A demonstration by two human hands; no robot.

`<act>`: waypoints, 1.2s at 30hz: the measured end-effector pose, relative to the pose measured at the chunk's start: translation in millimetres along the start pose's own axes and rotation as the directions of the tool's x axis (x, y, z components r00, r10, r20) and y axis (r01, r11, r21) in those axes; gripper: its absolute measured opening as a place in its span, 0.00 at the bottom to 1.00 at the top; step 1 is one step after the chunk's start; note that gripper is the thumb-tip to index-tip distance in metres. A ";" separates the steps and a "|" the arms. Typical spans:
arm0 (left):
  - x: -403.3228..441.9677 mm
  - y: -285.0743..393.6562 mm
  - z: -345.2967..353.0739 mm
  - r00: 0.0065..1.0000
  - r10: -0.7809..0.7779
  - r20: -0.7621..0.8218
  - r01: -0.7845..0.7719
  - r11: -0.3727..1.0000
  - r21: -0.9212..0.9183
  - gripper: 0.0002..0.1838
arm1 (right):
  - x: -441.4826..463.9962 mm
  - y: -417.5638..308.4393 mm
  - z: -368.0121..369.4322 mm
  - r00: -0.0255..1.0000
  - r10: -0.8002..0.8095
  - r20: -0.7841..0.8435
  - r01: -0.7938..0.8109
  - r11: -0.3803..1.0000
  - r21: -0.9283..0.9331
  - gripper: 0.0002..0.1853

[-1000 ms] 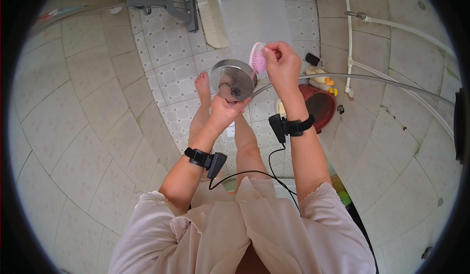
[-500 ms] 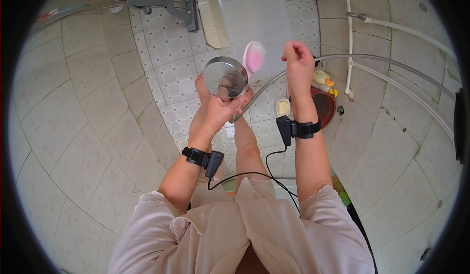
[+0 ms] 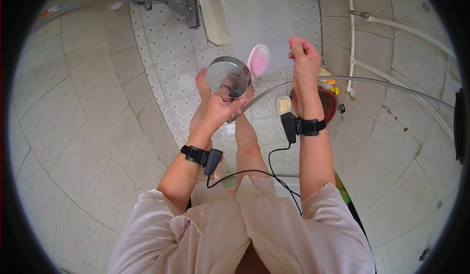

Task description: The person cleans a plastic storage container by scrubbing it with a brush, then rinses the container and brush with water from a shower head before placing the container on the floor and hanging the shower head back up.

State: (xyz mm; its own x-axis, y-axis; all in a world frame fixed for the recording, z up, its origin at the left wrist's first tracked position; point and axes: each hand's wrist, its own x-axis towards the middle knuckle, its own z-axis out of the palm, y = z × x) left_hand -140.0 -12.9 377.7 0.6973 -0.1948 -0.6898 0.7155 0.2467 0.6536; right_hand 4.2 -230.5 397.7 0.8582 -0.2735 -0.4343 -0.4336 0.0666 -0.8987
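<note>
My left hand (image 3: 223, 111) is closed around the lower end of a round chrome shower head (image 3: 229, 77), whose flat face is tilted up and carries a dark reflection. From that hand a grey hose (image 3: 264, 92) curves away to the right and passes behind my right wrist. A pink brush with pale bristles (image 3: 258, 60) shows just beyond the shower head; its lower end is hidden, so I cannot tell whether my left hand holds it too. My right hand (image 3: 304, 54) is raised with its fingers curled together, nothing visible in them.
A translucent plastic bin (image 3: 259, 19) stands ahead, beside a grey squeegee-like mop (image 3: 188, 5). To the right are a soap dish (image 3: 284, 104), a reddish-brown basin (image 3: 329, 105) and bottles with yellow tops (image 3: 333, 89). White pipes (image 3: 351, 39) run along the tiled wall.
My right hand has shifted slightly right, and the hose has dropped from beside the hand to behind the wrist. The shower head and brush have moved a little to the right.
</note>
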 end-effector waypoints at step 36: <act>-76.5 -17.5 -86.9 0.991 -0.137 -0.008 0.137 0.991 -0.009 0.24 | 33.8 117.7 165.3 0.472 0.578 0.666 -0.821 0.564 0.092 0.39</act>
State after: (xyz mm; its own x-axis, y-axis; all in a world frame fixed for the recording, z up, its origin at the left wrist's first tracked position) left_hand -209.6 80.2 392.0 0.5925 -0.2191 -0.7752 0.8036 0.2267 0.5502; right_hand 27.6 -73.3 267.1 0.3368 0.5484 -0.7653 -0.9237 0.3500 -0.1558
